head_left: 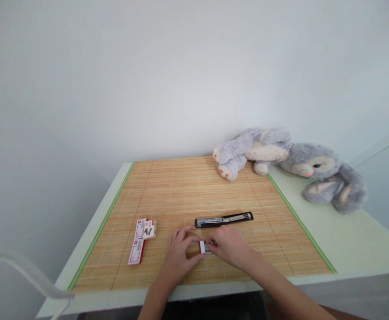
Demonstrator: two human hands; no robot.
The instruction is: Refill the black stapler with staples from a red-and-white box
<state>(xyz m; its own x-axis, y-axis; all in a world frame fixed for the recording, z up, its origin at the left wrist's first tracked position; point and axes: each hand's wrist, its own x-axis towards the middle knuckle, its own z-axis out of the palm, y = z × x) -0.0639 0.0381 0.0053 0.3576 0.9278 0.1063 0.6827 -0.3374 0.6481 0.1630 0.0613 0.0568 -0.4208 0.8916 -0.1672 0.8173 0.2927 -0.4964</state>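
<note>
My left hand (178,255) grips a small white and red staple box (202,247) between thumb and index finger, low over the bamboo mat. The fingers of my right hand (230,245) are pinched together at the right end of this box. A bit of grey staples (208,249) shows there, partly covered by my right fingertips. Just beyond both hands lies a black stapler (223,219), swung out flat, its metal inner parts facing up.
Left of my hands, several small boxes lie together, among them a white box with a stapler picture (150,229) and a pink-and-white box (136,252). A grey plush rabbit (269,151) lies across the back right. The bamboo mat (181,186) covers much of the white table (344,235).
</note>
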